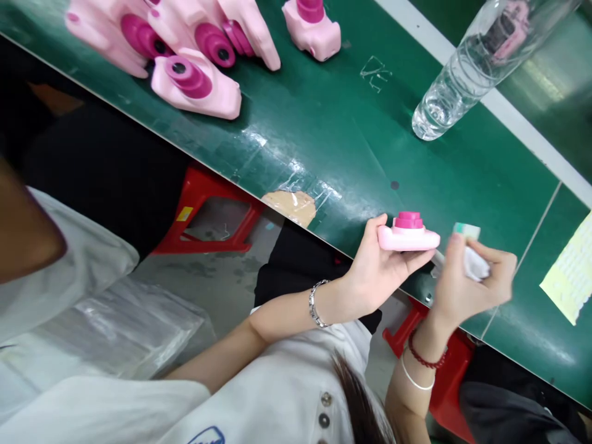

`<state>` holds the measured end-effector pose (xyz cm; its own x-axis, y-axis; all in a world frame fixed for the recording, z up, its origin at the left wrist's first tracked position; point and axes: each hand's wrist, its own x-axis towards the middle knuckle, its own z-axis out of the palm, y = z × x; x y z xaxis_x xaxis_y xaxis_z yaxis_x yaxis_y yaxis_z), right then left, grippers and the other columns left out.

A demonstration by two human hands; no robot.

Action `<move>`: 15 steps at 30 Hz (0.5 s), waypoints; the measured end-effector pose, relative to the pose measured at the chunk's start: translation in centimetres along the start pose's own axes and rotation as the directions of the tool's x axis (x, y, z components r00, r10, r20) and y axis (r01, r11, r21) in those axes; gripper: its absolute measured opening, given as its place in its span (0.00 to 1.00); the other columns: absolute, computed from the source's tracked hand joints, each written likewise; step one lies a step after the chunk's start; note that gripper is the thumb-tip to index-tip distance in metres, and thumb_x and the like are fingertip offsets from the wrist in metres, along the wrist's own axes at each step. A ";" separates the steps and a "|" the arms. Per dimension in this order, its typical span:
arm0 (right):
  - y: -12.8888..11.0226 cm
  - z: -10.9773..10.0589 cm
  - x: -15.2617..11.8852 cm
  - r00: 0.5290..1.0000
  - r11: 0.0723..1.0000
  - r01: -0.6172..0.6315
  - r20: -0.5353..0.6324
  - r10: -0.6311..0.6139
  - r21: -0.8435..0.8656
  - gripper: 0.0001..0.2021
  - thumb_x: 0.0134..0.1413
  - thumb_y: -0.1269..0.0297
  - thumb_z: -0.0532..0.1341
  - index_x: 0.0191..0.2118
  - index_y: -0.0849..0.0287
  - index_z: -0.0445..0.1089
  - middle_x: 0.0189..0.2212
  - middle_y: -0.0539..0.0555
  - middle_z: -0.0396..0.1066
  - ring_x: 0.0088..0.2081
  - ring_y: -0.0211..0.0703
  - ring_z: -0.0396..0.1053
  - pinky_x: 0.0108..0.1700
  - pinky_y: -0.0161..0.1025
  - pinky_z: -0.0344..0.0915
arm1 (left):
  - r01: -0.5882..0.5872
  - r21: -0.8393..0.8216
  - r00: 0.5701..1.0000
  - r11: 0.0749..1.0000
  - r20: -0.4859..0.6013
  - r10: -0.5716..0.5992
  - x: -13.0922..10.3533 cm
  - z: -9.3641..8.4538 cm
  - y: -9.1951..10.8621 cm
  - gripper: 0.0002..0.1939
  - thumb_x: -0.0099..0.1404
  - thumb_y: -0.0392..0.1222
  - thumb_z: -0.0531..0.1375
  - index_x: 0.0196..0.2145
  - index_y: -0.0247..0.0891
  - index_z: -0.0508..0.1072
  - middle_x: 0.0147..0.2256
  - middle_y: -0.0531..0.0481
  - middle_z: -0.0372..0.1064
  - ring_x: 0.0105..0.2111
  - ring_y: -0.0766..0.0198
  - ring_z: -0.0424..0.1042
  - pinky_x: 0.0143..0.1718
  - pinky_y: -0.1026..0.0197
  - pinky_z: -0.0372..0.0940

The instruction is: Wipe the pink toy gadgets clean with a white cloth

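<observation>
A pink toy camera (409, 239) with a magenta lens lies across the fingers of my left hand (374, 271), lens facing up, above the table's near edge. My left thumb and fingers close around one end of it. Just to its right, my right hand (469, 280) is curled around a crumpled white cloth (475, 265). A small white and teal piece (467, 230) shows at the right fingertips; motion blur hides what it is. The right hand is apart from the camera.
Several more pink toy cameras (197, 86) stand at the table's far left, with another pink camera (313, 28) beside them. A clear water bottle (444, 92) lies at the upper right. A yellow written sheet (571, 271) is at the right. Red stools (208, 213) stand below the green table (324, 135).
</observation>
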<state>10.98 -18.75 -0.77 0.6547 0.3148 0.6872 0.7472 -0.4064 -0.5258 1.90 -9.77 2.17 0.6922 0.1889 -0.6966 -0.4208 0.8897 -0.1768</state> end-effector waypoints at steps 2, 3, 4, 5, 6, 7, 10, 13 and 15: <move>2.5 -0.4 1.0 0.981 0.987 -0.159 -0.115 0.158 0.005 0.09 0.45 0.63 0.71 0.30 0.58 0.73 0.25 0.47 0.68 0.27 0.38 0.66 0.29 0.39 0.62 | 0.012 -0.008 1.000 1.000 0.028 -0.012 -0.1 -0.1 0.1 0.19 0.74 0.48 0.49 0.37 0.32 0.73 0.35 0.43 0.74 0.39 0.58 0.76 0.49 0.56 0.71; 3.6 -0.8 1.4 0.962 0.977 -0.210 -0.168 0.213 0.036 0.10 0.42 0.63 0.72 0.29 0.58 0.72 0.23 0.47 0.67 0.24 0.38 0.65 0.26 0.38 0.60 | 0.019 -0.007 0.999 1.000 0.045 -0.019 -0.1 -0.2 0.1 0.20 0.74 0.48 0.49 0.37 0.31 0.73 0.35 0.42 0.74 0.40 0.58 0.76 0.48 0.57 0.72; 4.5 -1.1 1.7 0.943 0.968 -0.243 -0.215 0.252 0.070 0.10 0.40 0.64 0.72 0.28 0.58 0.72 0.22 0.47 0.66 0.22 0.37 0.63 0.22 0.37 0.57 | 0.025 -0.004 0.998 1.000 0.058 -0.025 -0.1 -0.3 0.1 0.20 0.74 0.48 0.48 0.37 0.30 0.73 0.35 0.42 0.74 0.40 0.58 0.76 0.47 0.58 0.72; 5.4 -1.5 1.9 0.927 0.959 -0.265 -0.246 0.283 0.102 0.10 0.38 0.64 0.72 0.27 0.57 0.71 0.21 0.46 0.65 0.20 0.36 0.61 0.19 0.35 0.54 | 0.028 -0.002 0.998 1.000 0.064 -0.028 -0.1 -0.4 0.2 0.21 0.75 0.48 0.48 0.37 0.30 0.73 0.35 0.41 0.74 0.40 0.58 0.76 0.46 0.58 0.72; 6.0 -1.8 2.0 0.914 0.951 -0.282 -0.265 0.307 0.128 0.10 0.36 0.64 0.71 0.26 0.56 0.70 0.20 0.46 0.64 0.19 0.35 0.58 0.17 0.34 0.51 | 0.032 -0.002 0.997 0.999 0.064 -0.032 -0.1 -0.5 0.2 0.22 0.75 0.49 0.48 0.37 0.29 0.73 0.35 0.41 0.73 0.39 0.58 0.76 0.45 0.59 0.72; 6.5 -2.1 2.1 0.907 0.946 -0.291 -0.273 0.321 0.143 0.11 0.35 0.64 0.72 0.25 0.56 0.70 0.19 0.47 0.64 0.18 0.34 0.57 0.16 0.34 0.49 | 0.038 -0.003 0.997 0.999 0.061 -0.038 0.0 -0.5 0.3 0.23 0.75 0.49 0.47 0.37 0.28 0.73 0.35 0.41 0.73 0.39 0.58 0.76 0.45 0.59 0.72; 7.1 -2.9 1.7 0.905 0.941 -0.310 -0.262 0.336 0.137 0.11 0.32 0.62 0.72 0.25 0.56 0.71 0.20 0.48 0.67 0.18 0.36 0.59 0.16 0.35 0.51 | 0.055 -0.007 0.997 0.998 0.048 -0.054 0.0 -0.5 0.4 0.23 0.75 0.49 0.47 0.39 0.28 0.74 0.35 0.41 0.74 0.40 0.57 0.76 0.47 0.58 0.72; 6.3 -3.8 0.8 0.922 0.936 -0.343 -0.161 0.352 0.083 0.13 0.33 0.57 0.73 0.27 0.56 0.73 0.21 0.48 0.68 0.20 0.37 0.62 0.17 0.35 0.54 | 0.060 -0.007 0.998 0.998 0.025 -0.060 0.0 -0.3 0.6 0.22 0.74 0.49 0.48 0.41 0.28 0.74 0.35 0.41 0.74 0.40 0.56 0.76 0.48 0.57 0.72; 5.4 -4.5 0.1 0.923 0.923 -0.384 0.010 0.384 0.012 0.14 0.44 0.51 0.70 0.34 0.55 0.77 0.30 0.51 0.74 0.27 0.41 0.69 0.21 0.35 0.60 | 0.061 -0.006 0.998 0.998 0.008 -0.061 0.0 -0.2 0.8 0.22 0.74 0.49 0.48 0.41 0.29 0.73 0.34 0.41 0.74 0.39 0.56 0.77 0.46 0.57 0.72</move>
<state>14.61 -24.80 -1.24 0.8925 0.1432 0.4278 0.4400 -0.4857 -0.7553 1.48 -9.12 1.87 0.7211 0.1373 -0.6791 -0.3812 0.8971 -0.2234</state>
